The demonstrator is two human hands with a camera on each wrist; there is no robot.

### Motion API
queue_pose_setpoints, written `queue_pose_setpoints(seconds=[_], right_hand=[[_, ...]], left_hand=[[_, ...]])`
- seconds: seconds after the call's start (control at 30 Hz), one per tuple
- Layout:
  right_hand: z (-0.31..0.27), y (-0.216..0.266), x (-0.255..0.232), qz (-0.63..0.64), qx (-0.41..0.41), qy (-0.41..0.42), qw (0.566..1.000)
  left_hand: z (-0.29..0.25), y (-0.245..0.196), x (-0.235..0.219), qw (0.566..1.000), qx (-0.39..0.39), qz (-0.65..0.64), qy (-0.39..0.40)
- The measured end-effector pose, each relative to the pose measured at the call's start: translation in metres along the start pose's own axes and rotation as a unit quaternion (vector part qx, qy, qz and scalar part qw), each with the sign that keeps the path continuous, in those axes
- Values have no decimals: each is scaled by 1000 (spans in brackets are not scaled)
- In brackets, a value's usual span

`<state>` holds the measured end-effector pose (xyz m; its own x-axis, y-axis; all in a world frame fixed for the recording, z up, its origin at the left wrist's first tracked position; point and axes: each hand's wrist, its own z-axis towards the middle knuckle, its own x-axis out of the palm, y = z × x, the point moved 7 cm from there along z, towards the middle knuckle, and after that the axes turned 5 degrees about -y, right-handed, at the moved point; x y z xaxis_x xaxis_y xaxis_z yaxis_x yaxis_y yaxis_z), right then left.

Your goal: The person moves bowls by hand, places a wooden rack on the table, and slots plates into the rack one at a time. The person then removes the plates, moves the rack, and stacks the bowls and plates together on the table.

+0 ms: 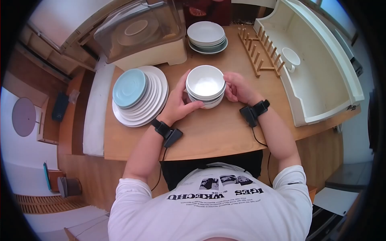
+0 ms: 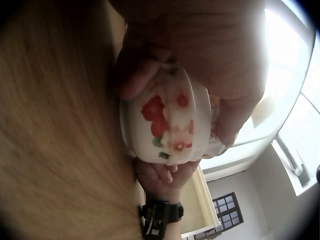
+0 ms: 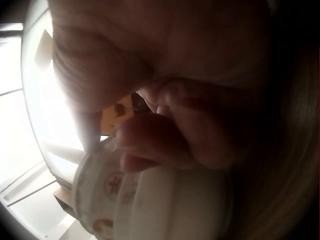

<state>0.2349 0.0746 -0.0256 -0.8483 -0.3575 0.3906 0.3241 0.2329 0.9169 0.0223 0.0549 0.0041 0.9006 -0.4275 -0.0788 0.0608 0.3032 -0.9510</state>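
Note:
A stack of white bowls point(image 1: 206, 82) stands on the wooden table in front of the person. The left hand point(image 1: 177, 103) grips the stack's left side, its thumb along the near side and the fingers round the far left. In the left wrist view, red flowers and green leaves decorate the bowls point(image 2: 165, 125). On the other side, the right hand point(image 1: 240, 89) holds the stack with bent fingers, one digit at the top bowl's rim. The right wrist view shows its curled fingers point(image 3: 155, 140) against the bowls' outer wall point(image 3: 165, 205).
Left of the bowls is a plate stack point(image 1: 159, 86) topped by light blue plates point(image 1: 129, 87). Behind stand more stacked dishes point(image 1: 206, 34) and a box with a translucent lid point(image 1: 140, 36). To the right are a wooden peg rack point(image 1: 261, 52) and a cream cabinet point(image 1: 317, 80) holding a white cup point(image 1: 290, 57).

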Motion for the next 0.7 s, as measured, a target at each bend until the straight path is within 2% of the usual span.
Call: queue_pose_setpoints(seconds=[0.17, 0.27, 0.37, 0.47, 0.57, 0.63, 0.7], right_hand=[[-2, 2, 2, -15, 1, -15, 1000], [-3, 5, 4, -34, 5, -16, 999], [-7, 7, 0, -114, 23, -47, 992], [-14, 15, 1, -252, 67, -90, 961], [-25, 16, 15, -239, 158, -71, 956], [-30, 20, 24, -234, 154, -64, 958], [-35, 21, 28, -234, 166, -70, 955]], left_hand=[[1, 6, -2, 1000, -6, 23, 15], [1, -2, 2, 1000, -7, -4, 7], [-2, 1, 0, 1000, -20, -3, -5], [0, 10, 0, 998, -55, -24, 17], [-1, 9, 5, 996, -58, -59, 27], [0, 11, 8, 997, -43, -44, 44], [-1, 7, 12, 996, -63, -47, 51]])
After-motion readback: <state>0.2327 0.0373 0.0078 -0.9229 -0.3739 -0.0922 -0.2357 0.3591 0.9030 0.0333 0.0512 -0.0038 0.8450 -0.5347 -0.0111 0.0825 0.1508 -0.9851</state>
